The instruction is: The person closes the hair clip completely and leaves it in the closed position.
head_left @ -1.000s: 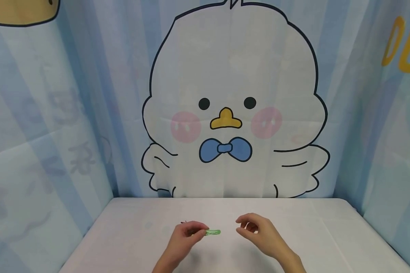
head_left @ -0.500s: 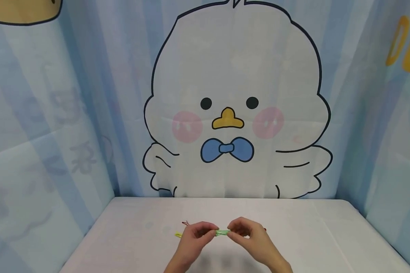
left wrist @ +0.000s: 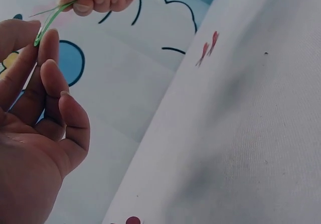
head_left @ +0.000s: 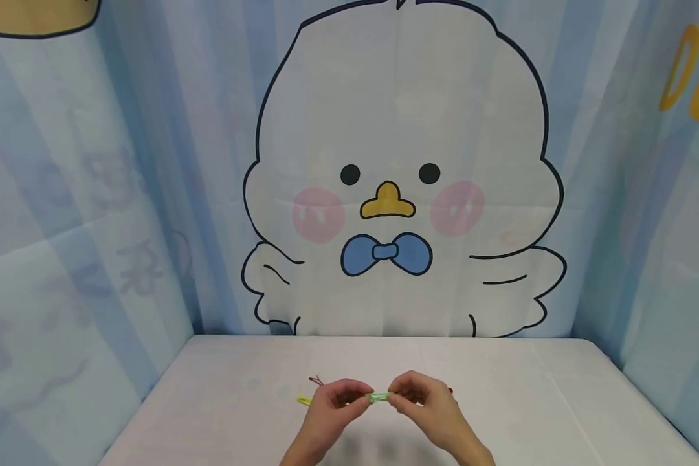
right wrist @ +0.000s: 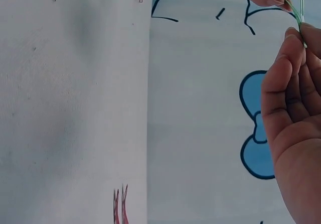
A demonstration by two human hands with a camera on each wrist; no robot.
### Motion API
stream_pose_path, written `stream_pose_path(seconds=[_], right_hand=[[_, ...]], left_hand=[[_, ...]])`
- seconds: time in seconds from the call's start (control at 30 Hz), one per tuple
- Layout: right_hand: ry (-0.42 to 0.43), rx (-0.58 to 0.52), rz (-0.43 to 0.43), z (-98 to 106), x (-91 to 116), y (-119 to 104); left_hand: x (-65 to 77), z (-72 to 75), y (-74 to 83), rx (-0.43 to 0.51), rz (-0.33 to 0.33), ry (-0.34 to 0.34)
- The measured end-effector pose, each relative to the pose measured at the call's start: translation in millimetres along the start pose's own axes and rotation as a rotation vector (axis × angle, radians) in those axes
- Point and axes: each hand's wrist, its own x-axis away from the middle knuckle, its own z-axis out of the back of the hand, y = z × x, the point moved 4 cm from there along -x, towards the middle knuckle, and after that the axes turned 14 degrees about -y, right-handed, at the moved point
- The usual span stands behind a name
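A small green snap hair clip (head_left: 379, 397) is held up above the table between both hands. My left hand (head_left: 333, 411) pinches its left end between thumb and fingers. At the other end, the fingertips of my right hand (head_left: 426, 406) grip it too. Seen from the left wrist, the green clip (left wrist: 48, 23) has its thin strips spread apart, so it looks sprung open. From the right wrist the clip (right wrist: 300, 15) also shows two separate prongs. Fingertips cover both of its ends.
Behind my left hand lie a yellow clip (head_left: 304, 400) and a dark red one (head_left: 316, 380) on the white table (head_left: 210, 414). A red bit (head_left: 451, 390) peeks out past my right hand. Red clips (left wrist: 214, 41) lie paired on the cloth. A printed curtain (head_left: 384, 304) stands behind.
My right hand has come in from the right and taken the clip's free end. My left hand has shifted right, leaving the yellow clip in sight. Little differs over the last half second.
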Motion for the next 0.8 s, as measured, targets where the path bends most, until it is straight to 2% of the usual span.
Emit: stream_pose_path(seconds=[0.2,0.4,0.57,0.67,0.8], right_hand=[[0.040,0.001,0.024,-0.6,0.5,-0.2],[0.037,-0.024,0.070,-5.4,-0.5,-1.3],[0.060,-0.006,0.061,-7.6,-0.7,-1.7],[0.078,0.011,0.060,-8.3,-1.1,-0.4],[0.102,0.063,0.113,-9.2,-2.3,0.7]], left_hand=[[-0.1,-0.8,0.5,-0.009,-0.002,0.003],[-0.2,-1.1,-2.9,-0.007,-0.009,0.068],[-0.6,-0.8,-6.2,0.002,0.002,0.094],[-1.2,-0.8,-6.3,-0.024,0.010,0.108],[-1.0,-0.9,-4.9,-0.078,0.016,0.139]])
